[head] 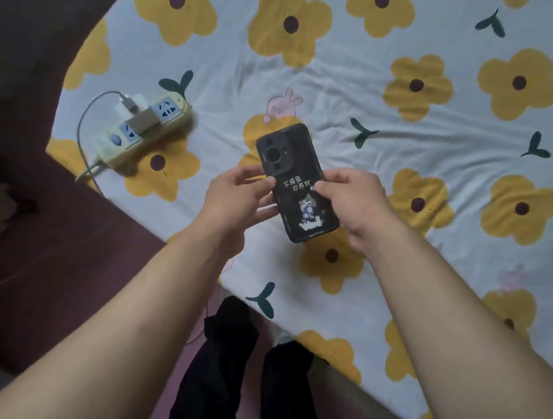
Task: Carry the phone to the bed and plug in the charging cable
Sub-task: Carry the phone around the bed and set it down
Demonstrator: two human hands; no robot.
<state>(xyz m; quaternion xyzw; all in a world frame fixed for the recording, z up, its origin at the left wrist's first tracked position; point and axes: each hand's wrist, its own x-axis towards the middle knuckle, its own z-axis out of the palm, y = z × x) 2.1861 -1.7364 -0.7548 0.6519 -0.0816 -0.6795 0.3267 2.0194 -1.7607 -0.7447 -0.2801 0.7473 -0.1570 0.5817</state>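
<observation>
Over the bed (350, 90), both hands hold the phone (297, 182) face down, just above the flowered sheet.

The bed fills the view; near its left edge lies a power strip (139, 131) with a charger (131, 108) plugged in and a grey cable (83, 125) looping off the mattress (its free end is not visible). The left hand (231, 200) and right hand (355, 204) close their fingers (254, 176) on the phone's long edges. To do this well, I judge one hand should keep the phone steady, port turned toward the strip, while the other finds the cable's plug.
</observation>
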